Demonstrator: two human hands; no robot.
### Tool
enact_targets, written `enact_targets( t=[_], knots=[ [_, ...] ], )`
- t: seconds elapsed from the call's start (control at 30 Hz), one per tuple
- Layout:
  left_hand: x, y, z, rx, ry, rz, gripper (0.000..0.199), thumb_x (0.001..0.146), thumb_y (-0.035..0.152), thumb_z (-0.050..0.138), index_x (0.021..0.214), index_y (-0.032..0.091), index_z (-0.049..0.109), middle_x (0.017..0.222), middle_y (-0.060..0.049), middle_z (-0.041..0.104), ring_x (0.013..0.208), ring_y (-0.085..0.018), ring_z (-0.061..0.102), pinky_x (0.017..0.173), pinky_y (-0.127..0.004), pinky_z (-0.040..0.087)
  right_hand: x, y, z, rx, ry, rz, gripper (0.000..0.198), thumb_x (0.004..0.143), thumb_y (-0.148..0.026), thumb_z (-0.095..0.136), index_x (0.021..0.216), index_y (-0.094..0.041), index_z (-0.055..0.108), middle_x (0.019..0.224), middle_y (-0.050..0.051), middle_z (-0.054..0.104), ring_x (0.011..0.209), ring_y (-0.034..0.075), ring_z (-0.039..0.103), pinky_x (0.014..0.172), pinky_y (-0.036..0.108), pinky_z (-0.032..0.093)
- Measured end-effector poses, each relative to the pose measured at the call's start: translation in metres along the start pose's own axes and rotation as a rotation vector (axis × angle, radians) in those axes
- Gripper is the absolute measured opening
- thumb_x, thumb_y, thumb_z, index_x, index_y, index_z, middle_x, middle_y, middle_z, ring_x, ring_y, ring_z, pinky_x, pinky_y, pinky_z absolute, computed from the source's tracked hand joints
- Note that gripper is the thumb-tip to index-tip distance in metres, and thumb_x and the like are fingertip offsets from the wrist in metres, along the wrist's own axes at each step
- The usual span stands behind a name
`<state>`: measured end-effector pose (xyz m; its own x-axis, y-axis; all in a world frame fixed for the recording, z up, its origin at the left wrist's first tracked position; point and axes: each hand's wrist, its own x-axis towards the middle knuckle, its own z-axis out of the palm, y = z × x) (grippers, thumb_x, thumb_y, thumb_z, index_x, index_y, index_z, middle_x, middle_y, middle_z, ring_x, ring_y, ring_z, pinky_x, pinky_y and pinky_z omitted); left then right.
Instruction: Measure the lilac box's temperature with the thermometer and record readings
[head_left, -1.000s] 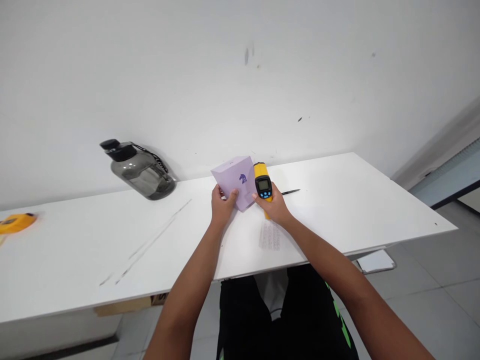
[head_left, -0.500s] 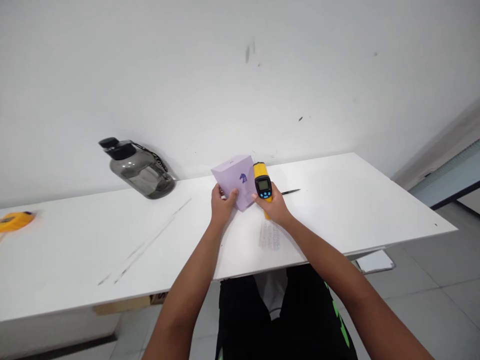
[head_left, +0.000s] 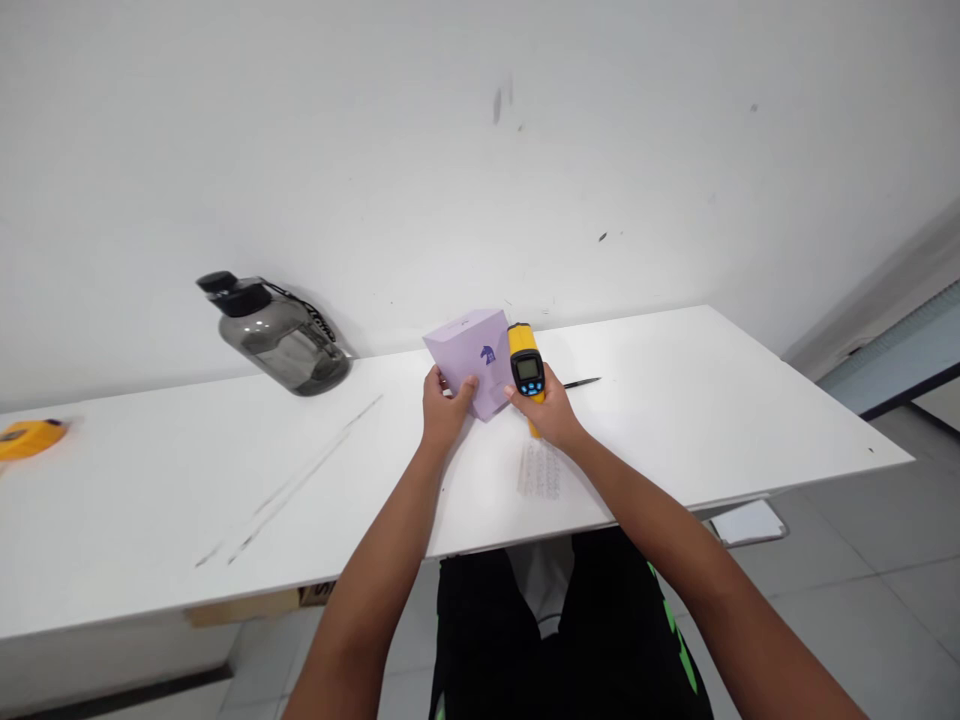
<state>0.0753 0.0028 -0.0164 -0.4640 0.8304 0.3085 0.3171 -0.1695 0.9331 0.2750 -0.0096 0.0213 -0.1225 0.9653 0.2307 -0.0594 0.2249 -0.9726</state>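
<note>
Little was changed: purple box kept held by left hand, yellow thermometer at box's three o'clock by right hand; work seemed paused.

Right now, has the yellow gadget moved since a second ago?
No, the yellow gadget in the right hand shows no clear shift against the black pen on the table.

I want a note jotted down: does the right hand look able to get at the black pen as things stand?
Probably not while occupied: the right hand grips the yellow thermometer gun, though the black pen lies close by on the white table.
</note>
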Motion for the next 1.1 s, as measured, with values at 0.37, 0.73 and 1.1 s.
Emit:
enact_targets(
  t=[0.37, 0.73, 1.1],
  knots=[
    [-0.001, 0.0022, 0.0005, -0.025, -0.003, -0.004, 0.061, 0.073, 0.052, 0.084, 0.122, 0.022, 0.063, 0.122, -0.013, 0.068, 0.106, -0.027, 0.065, 0.087, -0.041, 0.056, -0.0002, -0.0026, -0.0006, -0.012, 0.003, -0.007, 0.046, 0.069, -0.055, 0.081, 0.087, -0.026, 0.05, 0.077, -0.005, 0.054, 0.074, 0.016, 0.053, 0.071, 0.032, 0.046],
    [-0.0014, 0.0049, 0.0, -0.025, -0.014, 0.0, 0.06, 0.073, 0.053, 0.083, 0.121, 0.021, 0.063, 0.122, -0.013, 0.069, 0.107, -0.027, 0.065, 0.092, -0.043, 0.056, 0.0002, -0.0014, -0.0006, -0.02, 0.0, -0.017, 0.046, 0.069, -0.055, 0.08, 0.089, -0.026, 0.051, 0.079, -0.004, 0.056, 0.076, 0.017, 0.055, 0.073, 0.033, 0.048],
    [-0.0025, 0.0089, 0.0003, -0.041, -0.014, -0.037, 0.064, 0.07, 0.052, 0.085, 0.121, 0.02, 0.063, 0.12, -0.013, 0.069, 0.102, -0.025, 0.065, 0.078, -0.037, 0.056, -0.0005, -0.0027, -0.0006, -0.024, -0.01, -0.004, 0.046, 0.07, -0.056, 0.08, 0.088, -0.026, 0.05, 0.077, -0.005, 0.054, 0.075, 0.017, 0.053, 0.071, 0.032, 0.047]
  ],
)
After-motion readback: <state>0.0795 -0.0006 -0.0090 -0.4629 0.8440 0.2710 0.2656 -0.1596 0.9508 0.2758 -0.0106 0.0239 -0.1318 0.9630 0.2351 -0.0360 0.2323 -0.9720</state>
